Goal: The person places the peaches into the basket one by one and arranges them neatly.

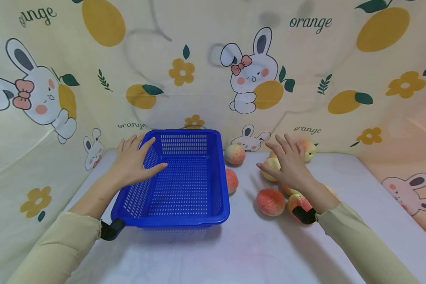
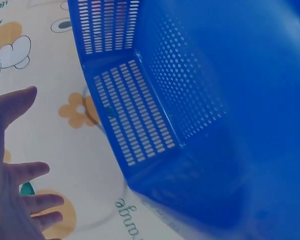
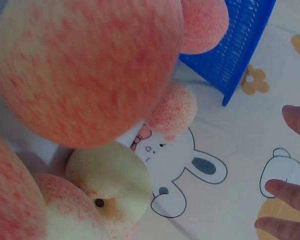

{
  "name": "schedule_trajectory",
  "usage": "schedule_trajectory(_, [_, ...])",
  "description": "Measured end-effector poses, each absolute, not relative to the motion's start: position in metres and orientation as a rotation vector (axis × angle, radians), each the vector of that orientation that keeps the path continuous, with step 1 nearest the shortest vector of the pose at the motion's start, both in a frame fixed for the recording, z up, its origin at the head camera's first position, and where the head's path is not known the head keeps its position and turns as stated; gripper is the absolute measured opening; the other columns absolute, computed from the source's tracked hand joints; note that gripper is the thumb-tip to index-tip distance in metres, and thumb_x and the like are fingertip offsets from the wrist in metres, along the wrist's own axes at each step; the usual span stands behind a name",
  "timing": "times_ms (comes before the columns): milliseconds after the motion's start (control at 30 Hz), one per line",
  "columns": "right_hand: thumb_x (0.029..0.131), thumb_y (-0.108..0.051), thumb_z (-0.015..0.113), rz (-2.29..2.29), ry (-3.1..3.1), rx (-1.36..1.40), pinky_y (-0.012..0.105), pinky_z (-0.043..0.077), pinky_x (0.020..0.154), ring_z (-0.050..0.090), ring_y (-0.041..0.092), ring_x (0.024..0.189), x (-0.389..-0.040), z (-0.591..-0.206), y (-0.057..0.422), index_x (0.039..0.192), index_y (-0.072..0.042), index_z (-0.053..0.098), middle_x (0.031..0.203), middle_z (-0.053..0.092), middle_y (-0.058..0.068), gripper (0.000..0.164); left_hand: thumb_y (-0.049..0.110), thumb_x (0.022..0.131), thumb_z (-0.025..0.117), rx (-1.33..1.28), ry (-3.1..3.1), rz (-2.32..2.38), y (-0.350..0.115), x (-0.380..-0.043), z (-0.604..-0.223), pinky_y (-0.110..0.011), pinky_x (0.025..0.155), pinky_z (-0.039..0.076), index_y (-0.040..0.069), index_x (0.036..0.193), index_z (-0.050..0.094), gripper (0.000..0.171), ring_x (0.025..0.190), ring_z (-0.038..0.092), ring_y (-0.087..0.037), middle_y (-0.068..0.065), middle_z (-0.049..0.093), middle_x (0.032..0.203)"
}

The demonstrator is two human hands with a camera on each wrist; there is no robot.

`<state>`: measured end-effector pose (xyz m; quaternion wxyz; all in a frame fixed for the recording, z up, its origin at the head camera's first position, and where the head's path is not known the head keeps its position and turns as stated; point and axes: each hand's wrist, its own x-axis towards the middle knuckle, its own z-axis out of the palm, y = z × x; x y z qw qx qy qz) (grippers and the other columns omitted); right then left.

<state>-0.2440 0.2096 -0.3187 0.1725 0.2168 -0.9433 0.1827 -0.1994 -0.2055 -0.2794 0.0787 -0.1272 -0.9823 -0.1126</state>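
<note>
Over the left side of a blue plastic basket (image 1: 179, 221) hovers my left hand (image 1: 133, 159), fingers spread and holding nothing. The basket's perforated floor shows bare in the head view. To the right, my right hand (image 1: 287, 161) is held above several peaches, its fingers apart and nothing in its grasp. A red peach (image 1: 270, 202) lies in front of that hand, and a pale yellow peach (image 1: 271, 169) is partly covered by its fingers. In the right wrist view a large peach (image 3: 87, 70) fills the upper left, with the right fingers (image 3: 287, 192) away from it at the right edge.
Beside the basket's right wall sits one peach (image 1: 232, 180), partly hidden by it; another peach (image 1: 235, 154) lies farther back. A printed cloth backdrop (image 1: 198, 79) rises behind the white table (image 1: 248, 252) and along both sides.
</note>
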Motion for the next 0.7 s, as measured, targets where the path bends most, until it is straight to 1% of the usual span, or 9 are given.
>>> schedule_trajectory(100, [0.083,-0.041,0.072,0.527,-2.675,0.627,0.068,0.006,0.108,0.01,0.044,0.144,-0.24,-0.322,0.21,0.136,-0.009,0.047,0.152,0.027,0.025,0.067,0.047,0.088,0.059,-0.379,-2.948,-0.332,-0.213,-0.195,-0.283,-0.068,0.111,0.001,-0.003,0.147,0.031,0.082,0.14,0.011,-0.052,-0.034,0.022,0.15])
schedule_trajectory(333, [0.083,-0.037,0.072,0.542,-2.662,0.639,0.068,0.01,0.105,0.015,0.046,0.142,-0.234,-0.331,0.21,0.132,-0.005,0.05,0.151,0.028,0.027,0.062,0.039,0.088,0.062,-0.401,-2.902,-0.356,-0.231,-0.187,-0.299,-0.067,0.109,0.013,-0.003,0.142,0.041,0.072,0.135,0.024,-0.049,-0.034,0.035,0.142])
schedule_trajectory(533, [0.083,-0.033,0.073,0.556,-2.648,0.666,0.068,0.015,0.103,0.019,0.048,0.139,-0.231,-0.34,0.213,0.13,-0.003,0.051,0.148,0.031,0.028,0.061,0.033,0.087,0.064,-0.403,-2.881,-0.402,-0.242,-0.185,-0.311,-0.07,0.108,0.011,-0.003,0.139,0.044,0.066,0.133,0.027,-0.049,-0.034,0.039,0.14])
schedule_trajectory(700, [0.082,-0.031,0.074,0.582,-2.663,0.673,0.07,0.019,0.101,0.027,0.048,0.134,-0.228,-0.346,0.215,0.131,-0.003,0.051,0.145,0.034,0.027,0.062,0.031,0.087,0.064,-0.359,-2.874,-0.416,-0.25,-0.186,-0.32,-0.069,0.108,0.011,-0.003,0.137,0.046,0.063,0.132,0.029,-0.049,-0.035,0.041,0.138])
